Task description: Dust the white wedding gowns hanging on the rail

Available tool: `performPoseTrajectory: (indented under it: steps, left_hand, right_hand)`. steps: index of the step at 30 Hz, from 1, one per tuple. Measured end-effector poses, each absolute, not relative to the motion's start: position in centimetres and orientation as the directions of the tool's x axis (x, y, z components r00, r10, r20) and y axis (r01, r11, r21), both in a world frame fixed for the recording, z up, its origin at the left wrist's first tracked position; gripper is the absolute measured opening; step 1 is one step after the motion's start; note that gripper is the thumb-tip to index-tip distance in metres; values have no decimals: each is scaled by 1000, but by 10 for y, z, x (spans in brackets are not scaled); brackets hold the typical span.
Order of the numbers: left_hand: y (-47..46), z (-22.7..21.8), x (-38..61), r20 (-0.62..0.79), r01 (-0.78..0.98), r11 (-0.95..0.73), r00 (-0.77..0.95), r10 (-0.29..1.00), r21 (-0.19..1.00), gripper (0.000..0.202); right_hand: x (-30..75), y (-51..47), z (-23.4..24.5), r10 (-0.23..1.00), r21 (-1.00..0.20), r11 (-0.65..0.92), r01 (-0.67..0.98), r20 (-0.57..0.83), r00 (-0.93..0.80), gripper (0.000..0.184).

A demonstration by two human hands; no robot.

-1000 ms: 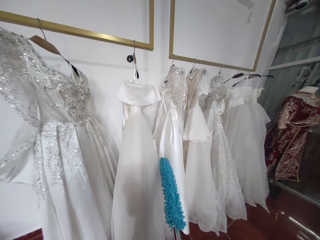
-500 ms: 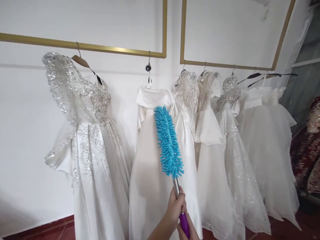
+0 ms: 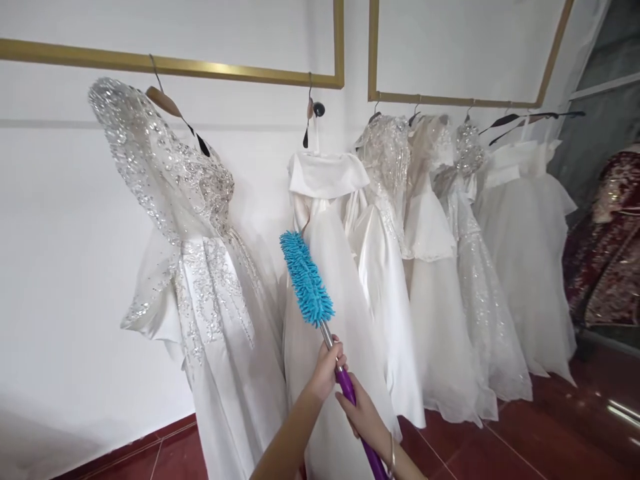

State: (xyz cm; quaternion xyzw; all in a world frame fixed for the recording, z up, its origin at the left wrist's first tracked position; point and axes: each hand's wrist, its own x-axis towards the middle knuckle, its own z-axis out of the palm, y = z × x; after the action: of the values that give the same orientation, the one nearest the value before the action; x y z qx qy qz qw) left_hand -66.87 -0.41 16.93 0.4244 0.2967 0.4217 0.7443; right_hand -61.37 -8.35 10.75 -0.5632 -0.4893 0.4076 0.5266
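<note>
A duster (image 3: 306, 279) with a blue chenille head, a metal shaft and a purple handle slants up and to the left in front of me. My left hand (image 3: 326, 369) is wrapped around the metal shaft just above the purple part. Lower down, my right hand (image 3: 364, 412) grips the purple handle; a bracelet circles that wrist. The blue head is at the left side of a white off-shoulder gown (image 3: 329, 175), below its bodice; whether it touches the fabric I cannot tell. Left of it hangs a silver-beaded one-shoulder gown (image 3: 207, 267).
Several more white gowns, including a sparkly one (image 3: 465, 247), hang to the right from a gold frame (image 3: 460, 100). Another gold frame (image 3: 225, 69) holds the left gowns. A dark red embroidered garment (image 3: 617, 247) stands far right. Red tiles (image 3: 530, 433) cover the floor.
The duster head has shifted left and lower, from the gown's right front to its left side, and tilts further left. The gown's hanger has turned. More of my forearms and the floor shows.
</note>
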Motion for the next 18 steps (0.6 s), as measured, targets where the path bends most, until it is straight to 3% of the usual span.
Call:
performPoseTrajectory:
  steps: [7,12,18]
  left_hand:
    - [15,130,-691,-160,-343,375,519,840,861,44]
    - [19,91,-696,-237,-338,450,516,823,826,46]
    - [20,51,-693,-273,-382,512,528,804,770,44]
  right_hand:
    - [-641,-75,81,981,-994,-28,108,-6,195,32]
    - [-650,-77,47,976,-993,-83,79,-65,207,37]
    - [-644,-78,11,964,-977,-129,168,-84,253,50]
